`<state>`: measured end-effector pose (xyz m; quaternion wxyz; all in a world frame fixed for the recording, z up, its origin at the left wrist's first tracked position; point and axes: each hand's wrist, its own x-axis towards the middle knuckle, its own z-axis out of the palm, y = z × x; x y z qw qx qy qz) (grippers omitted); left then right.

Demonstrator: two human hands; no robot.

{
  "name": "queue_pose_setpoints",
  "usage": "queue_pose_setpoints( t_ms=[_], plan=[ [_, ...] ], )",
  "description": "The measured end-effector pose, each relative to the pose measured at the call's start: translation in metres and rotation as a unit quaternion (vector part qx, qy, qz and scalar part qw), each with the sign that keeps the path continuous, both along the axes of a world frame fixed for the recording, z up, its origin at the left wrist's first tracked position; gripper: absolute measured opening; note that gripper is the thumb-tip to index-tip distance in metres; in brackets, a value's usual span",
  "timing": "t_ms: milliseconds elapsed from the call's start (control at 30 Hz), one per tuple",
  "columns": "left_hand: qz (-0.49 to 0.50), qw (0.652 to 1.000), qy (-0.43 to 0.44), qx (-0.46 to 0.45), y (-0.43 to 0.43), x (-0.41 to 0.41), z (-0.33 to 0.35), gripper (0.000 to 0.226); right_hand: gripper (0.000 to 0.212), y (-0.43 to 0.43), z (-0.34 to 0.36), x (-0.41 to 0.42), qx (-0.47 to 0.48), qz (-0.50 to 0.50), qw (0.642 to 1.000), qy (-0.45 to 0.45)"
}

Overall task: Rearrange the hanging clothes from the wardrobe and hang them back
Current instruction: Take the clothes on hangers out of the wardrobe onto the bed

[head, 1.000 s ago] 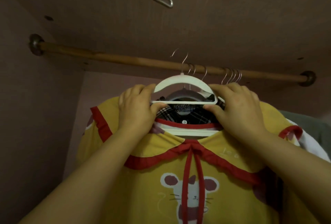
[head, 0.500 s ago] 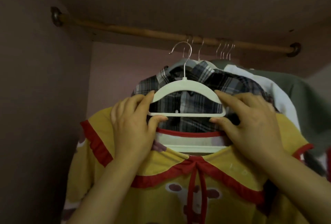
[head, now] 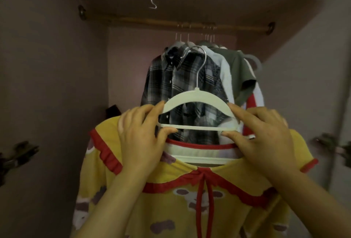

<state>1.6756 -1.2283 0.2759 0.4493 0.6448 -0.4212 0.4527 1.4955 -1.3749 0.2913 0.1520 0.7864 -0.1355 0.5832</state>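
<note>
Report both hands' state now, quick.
Left hand: fingers and thumb pinch the white hanger at its left end.
Right hand: fingers and thumb pinch the hanger's right end.

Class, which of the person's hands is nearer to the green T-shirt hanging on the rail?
Right. The right hand is just below the green T-shirt; the left hand is across the white hanger, further left.

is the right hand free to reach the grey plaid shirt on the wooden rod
Probably not yet: the right hand pinches the white plastic hanger, held with the yellow red-trimmed top in front of the grey plaid shirt. It must let go first.
</note>
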Motion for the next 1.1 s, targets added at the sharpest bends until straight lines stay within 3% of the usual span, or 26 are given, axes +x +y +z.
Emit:
queue_pose_setpoints(
  t_ms=[333, 600, 833, 933, 1000, 1100],
  plan=[
    [-0.128, 0.992, -0.019, 0.008, 0.055, -0.102, -0.015, 0.049, 0.049, 0.109, -0.025, -0.137, 0.040, -0.136, 0.990, -0.019],
    [-0.280, 0.959, -0.032, 0.028, 0.116, -0.183, -0.050, 0.050, 0.047, 0.250, -0.066, -0.233, 0.046, -0.327, 0.944, -0.021],
    [-0.455, 0.889, -0.030, 0.048, 0.184, -0.306, -0.066, 0.051, 0.048, 0.404, -0.081, -0.339, 0.073, -0.516, 0.853, -0.018],
    [-0.533, 0.844, -0.044, 0.041, 0.224, -0.364, -0.068, 0.052, 0.046, 0.477, -0.087, -0.383, 0.065, -0.593, 0.802, -0.037],
    [-0.563, 0.824, -0.050, 0.036, 0.245, -0.392, -0.069, 0.050, 0.045, 0.514, -0.089, -0.401, 0.075, -0.613, 0.785, -0.038],
    [-0.636, 0.769, -0.059, 0.021, 0.298, -0.447, -0.072, 0.051, 0.045, 0.597, -0.093, -0.432, 0.063, -0.679, 0.730, -0.056]
  ],
)
